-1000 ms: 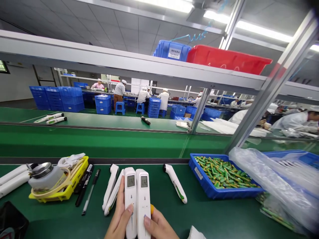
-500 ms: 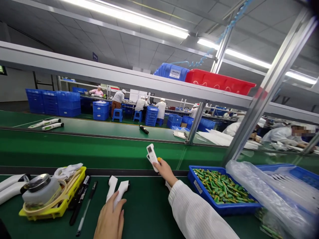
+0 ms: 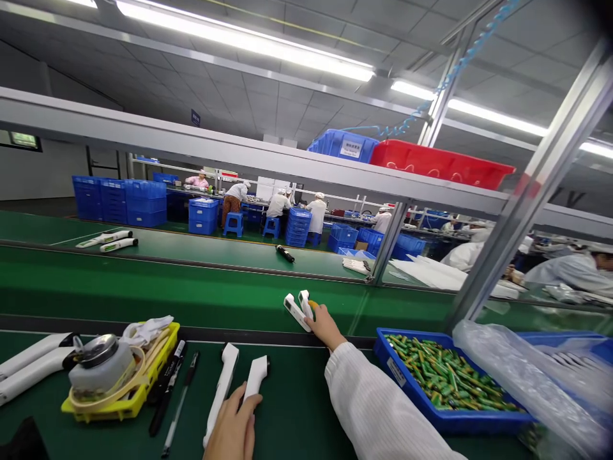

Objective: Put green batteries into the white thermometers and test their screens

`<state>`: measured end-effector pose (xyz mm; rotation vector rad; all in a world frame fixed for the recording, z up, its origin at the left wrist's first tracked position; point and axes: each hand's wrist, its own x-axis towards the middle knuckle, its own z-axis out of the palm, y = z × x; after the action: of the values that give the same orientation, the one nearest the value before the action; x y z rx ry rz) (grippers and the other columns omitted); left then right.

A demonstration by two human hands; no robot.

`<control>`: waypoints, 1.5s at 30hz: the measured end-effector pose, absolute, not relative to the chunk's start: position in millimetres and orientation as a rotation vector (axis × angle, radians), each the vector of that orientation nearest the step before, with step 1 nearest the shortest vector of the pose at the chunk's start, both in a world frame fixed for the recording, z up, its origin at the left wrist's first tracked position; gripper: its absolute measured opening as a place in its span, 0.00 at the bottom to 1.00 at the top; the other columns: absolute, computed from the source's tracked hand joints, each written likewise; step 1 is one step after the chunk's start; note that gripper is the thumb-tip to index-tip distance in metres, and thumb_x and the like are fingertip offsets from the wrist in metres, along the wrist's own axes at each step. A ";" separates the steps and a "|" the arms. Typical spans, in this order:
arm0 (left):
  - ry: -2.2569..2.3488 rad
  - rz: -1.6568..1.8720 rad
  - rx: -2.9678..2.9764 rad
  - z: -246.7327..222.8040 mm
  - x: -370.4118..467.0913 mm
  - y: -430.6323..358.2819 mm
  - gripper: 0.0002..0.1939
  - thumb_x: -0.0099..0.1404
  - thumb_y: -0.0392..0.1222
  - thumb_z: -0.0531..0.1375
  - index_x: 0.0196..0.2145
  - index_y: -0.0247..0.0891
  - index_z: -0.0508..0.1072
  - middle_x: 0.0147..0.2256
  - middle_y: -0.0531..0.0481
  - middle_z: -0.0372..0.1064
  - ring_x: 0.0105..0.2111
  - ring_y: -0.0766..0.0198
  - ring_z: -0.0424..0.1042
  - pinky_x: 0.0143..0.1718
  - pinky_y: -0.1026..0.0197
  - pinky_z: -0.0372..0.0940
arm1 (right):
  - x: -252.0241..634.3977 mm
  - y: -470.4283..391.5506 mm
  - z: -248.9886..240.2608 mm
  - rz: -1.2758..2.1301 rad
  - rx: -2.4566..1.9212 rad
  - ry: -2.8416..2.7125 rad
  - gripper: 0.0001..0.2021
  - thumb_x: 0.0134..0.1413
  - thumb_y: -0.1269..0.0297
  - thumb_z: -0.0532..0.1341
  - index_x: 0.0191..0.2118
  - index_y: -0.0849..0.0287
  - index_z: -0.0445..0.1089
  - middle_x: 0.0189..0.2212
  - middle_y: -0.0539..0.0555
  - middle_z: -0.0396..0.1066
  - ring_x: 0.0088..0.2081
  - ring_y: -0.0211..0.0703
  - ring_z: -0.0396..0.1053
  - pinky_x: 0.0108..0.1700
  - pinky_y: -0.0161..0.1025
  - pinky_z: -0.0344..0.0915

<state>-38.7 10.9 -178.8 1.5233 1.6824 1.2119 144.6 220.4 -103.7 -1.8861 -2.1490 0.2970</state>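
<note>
My right hand (image 3: 327, 327) reaches to the green belt, fingers and thumb on the lower ends of two white handheld thermometers. One thermometer (image 3: 296, 313), with a small dark screen, lies left of the other thermometer (image 3: 304, 301); their heads are apart. Something yellow-orange shows at my right fingertips. My left hand (image 3: 234, 425) is low on the dark green bench, its fingers closed around the handle of a third white thermometer (image 3: 257, 375). Left of it lies another white thermometer (image 3: 223, 390), close to my fingers. My left palm hides part of the held handle.
A yellow basket (image 3: 129, 406) with a bottle stands left, beside pens (image 3: 181, 402) and white devices (image 3: 33, 364). At right sit a blue tray (image 3: 460, 418) of small green pieces and a plastic bag (image 3: 522, 377). A metal post (image 3: 527, 185) rises behind; people work beyond.
The two thermometers at my right hand have gone from being held raised and close together to lying lower, heads apart, on the belt. My left hand stays at its thermometer; the view has shifted.
</note>
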 end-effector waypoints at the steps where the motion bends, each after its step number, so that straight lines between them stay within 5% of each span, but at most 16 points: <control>1: 1.625 1.232 1.407 -179.5 -38.2 11.2 0.20 0.64 0.45 0.47 0.44 0.40 0.75 0.54 0.35 0.66 0.53 0.43 0.65 0.50 0.45 0.62 | 149.9 213.1 -99.6 0.288 -1.891 -2.161 0.19 0.61 0.64 0.58 0.56 0.62 0.61 0.53 0.60 0.63 0.47 0.47 0.67 0.49 0.46 0.64; 4: 1.374 1.263 0.952 -174.9 -36.6 10.8 0.27 0.67 0.50 0.45 0.59 0.37 0.60 0.53 0.35 0.66 0.51 0.52 0.69 0.51 0.54 0.64 | 171.3 181.5 -93.1 0.302 -1.949 -2.158 0.20 0.59 0.66 0.58 0.55 0.66 0.63 0.50 0.67 0.65 0.50 0.56 0.67 0.49 0.49 0.60; 7: 1.061 1.178 0.623 -155.3 -37.7 5.7 0.32 0.67 0.53 0.49 0.65 0.40 0.50 0.50 0.39 0.69 0.49 0.54 0.72 0.48 0.57 0.66 | 194.7 145.1 -99.9 0.423 -1.986 -2.112 0.24 0.48 0.68 0.65 0.53 0.69 0.65 0.43 0.69 0.69 0.48 0.65 0.68 0.48 0.53 0.59; 10: 0.902 1.078 0.451 -133.2 -38.9 -3.0 0.31 0.63 0.57 0.56 0.61 0.44 0.60 0.49 0.43 0.69 0.45 0.55 0.72 0.40 0.61 0.68 | 213.2 119.0 -115.6 0.596 -1.923 -2.014 0.21 0.39 0.75 0.66 0.45 0.69 0.68 0.41 0.67 0.70 0.46 0.64 0.69 0.48 0.52 0.59; 13: 0.877 1.073 0.410 -127.9 -34.6 -8.2 0.35 0.53 0.61 0.65 0.55 0.44 0.66 0.40 0.46 0.72 0.34 0.62 0.71 0.29 0.66 0.66 | 222.6 106.2 -129.4 0.782 -1.781 -1.834 0.14 0.51 0.68 0.60 0.44 0.65 0.65 0.40 0.63 0.71 0.42 0.55 0.70 0.46 0.49 0.63; 17: 0.779 1.126 0.502 -140.1 -24.6 -5.8 0.37 0.44 0.56 0.72 0.49 0.38 0.69 0.24 0.54 0.68 0.19 0.72 0.58 0.18 0.71 0.52 | 215.6 92.9 -135.9 1.139 -1.425 -1.480 0.20 0.63 0.50 0.44 0.48 0.60 0.60 0.40 0.57 0.70 0.32 0.38 0.69 0.33 0.35 0.66; 19: 0.815 1.088 0.535 -142.5 -21.9 -4.4 0.36 0.43 0.62 0.70 0.43 0.33 0.71 0.21 0.53 0.66 0.18 0.72 0.57 0.18 0.69 0.53 | 203.6 82.6 -135.4 1.460 -1.113 -1.135 0.23 0.57 0.42 0.53 0.42 0.61 0.63 0.37 0.54 0.68 0.26 0.32 0.63 0.24 0.29 0.60; 22: 0.909 1.140 0.576 -138.6 -20.5 -5.3 0.38 0.42 0.65 0.68 0.43 0.34 0.70 0.28 0.48 0.72 0.22 0.67 0.63 0.22 0.65 0.60 | 181.3 63.5 -134.2 1.770 -0.792 -0.775 0.26 0.40 0.46 0.70 0.38 0.62 0.66 0.31 0.50 0.67 0.22 0.27 0.58 0.17 0.25 0.52; 32: 1.049 1.095 0.812 -131.0 -14.4 -17.5 0.27 0.52 0.65 0.62 0.33 0.36 0.73 0.20 0.54 0.64 0.22 0.68 0.62 0.26 0.66 0.61 | 152.2 24.3 -137.4 1.839 -0.727 -0.937 0.23 0.45 0.46 0.68 0.32 0.59 0.59 0.21 0.45 0.65 0.14 0.30 0.59 0.10 0.27 0.57; 39: 1.075 1.070 0.823 -130.0 -12.0 -20.4 0.28 0.55 0.63 0.62 0.42 0.36 0.72 0.22 0.52 0.67 0.23 0.66 0.65 0.27 0.65 0.62 | 152.5 18.4 -137.8 1.864 -0.839 -0.995 0.24 0.45 0.43 0.65 0.30 0.60 0.60 0.13 0.45 0.64 0.10 0.29 0.56 0.09 0.26 0.54; 45: 1.130 1.205 0.644 -127.2 -10.1 -20.4 0.46 0.53 0.58 0.65 0.62 0.38 0.52 0.20 0.56 0.65 0.19 0.65 0.61 0.21 0.64 0.60 | 151.7 16.6 -139.2 1.944 -0.822 -0.981 0.23 0.45 0.44 0.64 0.26 0.61 0.62 0.11 0.47 0.64 0.08 0.31 0.56 0.09 0.27 0.53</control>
<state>-10.1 -20.4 -127.2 0.6437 1.1299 1.2052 151.7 16.6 -139.2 -0.8221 -0.9806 1.9439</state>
